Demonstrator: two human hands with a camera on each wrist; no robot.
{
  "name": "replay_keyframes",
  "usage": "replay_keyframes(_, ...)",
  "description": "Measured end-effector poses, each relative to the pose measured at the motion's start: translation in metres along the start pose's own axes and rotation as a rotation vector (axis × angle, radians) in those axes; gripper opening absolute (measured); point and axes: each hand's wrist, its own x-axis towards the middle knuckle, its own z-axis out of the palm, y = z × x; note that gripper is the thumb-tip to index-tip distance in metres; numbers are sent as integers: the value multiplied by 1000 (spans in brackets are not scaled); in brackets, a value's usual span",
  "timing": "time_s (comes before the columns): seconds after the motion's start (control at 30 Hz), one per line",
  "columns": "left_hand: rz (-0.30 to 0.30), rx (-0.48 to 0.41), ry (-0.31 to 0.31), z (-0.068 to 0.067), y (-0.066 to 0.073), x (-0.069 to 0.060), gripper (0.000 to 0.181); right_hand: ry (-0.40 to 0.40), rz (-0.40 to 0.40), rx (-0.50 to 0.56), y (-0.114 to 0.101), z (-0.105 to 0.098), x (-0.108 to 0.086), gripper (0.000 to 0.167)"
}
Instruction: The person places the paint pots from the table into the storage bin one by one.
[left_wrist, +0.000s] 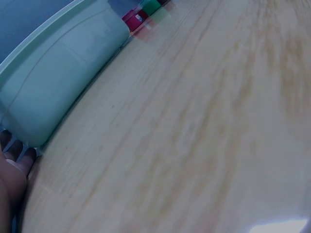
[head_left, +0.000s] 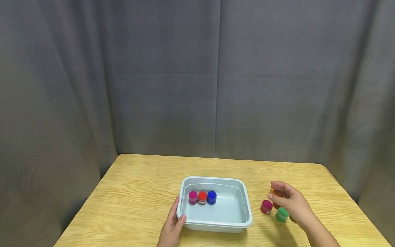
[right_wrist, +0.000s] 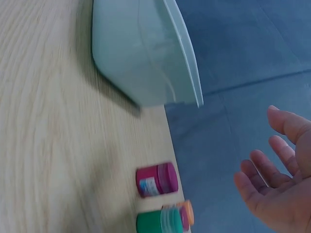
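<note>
My left hand (head_left: 171, 224) grips the near left corner of a pale blue-grey plastic tray (head_left: 216, 224), thumb at the rim and fingers along the outer left wall. Inside the tray, a magenta paint jar (head_left: 192, 198), a red paint jar (head_left: 202, 197) and a blue paint jar (head_left: 212, 197) stand in a row toward the left. My right hand (head_left: 291, 202) hovers over the jars right of the tray, fingers loosely bent, holding nothing. Below it are a dark pink jar (right_wrist: 157, 179) and a green jar (right_wrist: 158, 222). An orange-lidded jar (right_wrist: 188, 212) is partly hidden behind the green one.
The wooden table (head_left: 139, 192) carries everything, its far edge running in front of a grey curtain (head_left: 166, 103). More jars are partly covered by my right hand in the head view, including a brown one (head_left: 276, 206).
</note>
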Motion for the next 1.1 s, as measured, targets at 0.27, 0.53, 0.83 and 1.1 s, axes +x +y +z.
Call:
replay_keyframes(0.27, -4, 2, -3, -1, -1, 0, 63, 51, 65, -109, 22, -23, -9, 69)
replay_keyframes(0.53, 31, 13, -3, -1, -1, 0, 62, 61, 144, -110, 45, -35, -13, 74)
replay_keyframes(0.83, 6, -7, -6, -1, -2, 0, 63, 43, 210, -70, 67, -42, -13, 80)
replay_keyframes(1.1, 20, -20, -13, -1, -2, 0, 63, 50, 255, -125, 88, -43, -11, 86)
